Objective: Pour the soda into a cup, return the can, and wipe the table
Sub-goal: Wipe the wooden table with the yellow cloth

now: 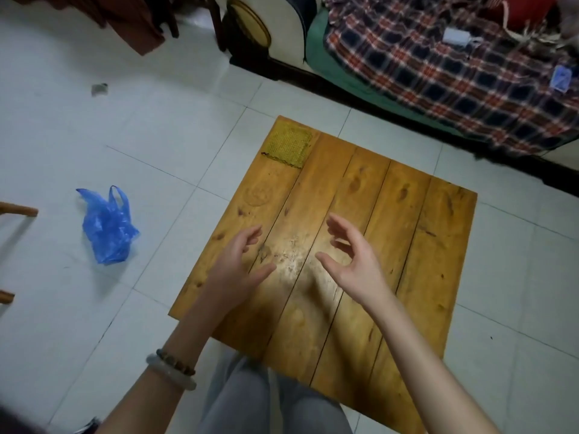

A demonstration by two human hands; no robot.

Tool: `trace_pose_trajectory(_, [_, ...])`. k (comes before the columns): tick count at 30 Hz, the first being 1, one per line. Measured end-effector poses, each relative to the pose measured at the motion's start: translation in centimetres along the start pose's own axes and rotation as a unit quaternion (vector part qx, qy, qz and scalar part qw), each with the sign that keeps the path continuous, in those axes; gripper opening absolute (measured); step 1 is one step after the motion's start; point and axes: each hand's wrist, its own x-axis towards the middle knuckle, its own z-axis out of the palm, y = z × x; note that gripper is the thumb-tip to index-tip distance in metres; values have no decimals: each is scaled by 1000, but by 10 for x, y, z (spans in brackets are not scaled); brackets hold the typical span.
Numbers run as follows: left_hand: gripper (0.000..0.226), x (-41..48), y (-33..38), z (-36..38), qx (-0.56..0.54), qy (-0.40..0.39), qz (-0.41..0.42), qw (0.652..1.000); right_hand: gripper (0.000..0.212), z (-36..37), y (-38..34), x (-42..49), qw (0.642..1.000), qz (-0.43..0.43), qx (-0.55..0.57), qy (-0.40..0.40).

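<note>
Low wooden table [407, 233] of five planks, set on pale floor tiles [156, 120]. At its far left corner, flat on the wood and well apart from both hands, a yellow-green woven cloth [289, 145]. Over the middle planks, nearer the near edge than the far one, two bare hands, palms turned toward each other, not touching. Left hand [238, 264], over the planks by the left edge: fingers relaxed and nearly straight, thumb out, grips nothing. Right hand [354, 261], just right of the table's middle: fingers loosely curved, thumb stretched leftward, also grips nothing. Between them on the wood, a pale scuffed patch [291, 255]. Round the left wrist, a pale bangle [170, 371] beside a string of dark beads [175, 361]. Under the near edge, grey trousers [250, 402]. On the tiles, well left of the table, a crumpled blue plastic bag [106, 227]. Beyond the far right corner, a plaid blanket [454, 73].
</note>
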Motion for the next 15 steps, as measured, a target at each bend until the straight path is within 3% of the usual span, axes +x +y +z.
trace_pose_trajectory(10, [71,176,-75,-6,29,-68,59,996,61,45,31,166,998,1,-42,49])
trace_pose_trajectory(15, [68,258,-132,7,88,-64,39,993,59,80,62,257,995,-1,-86,52])
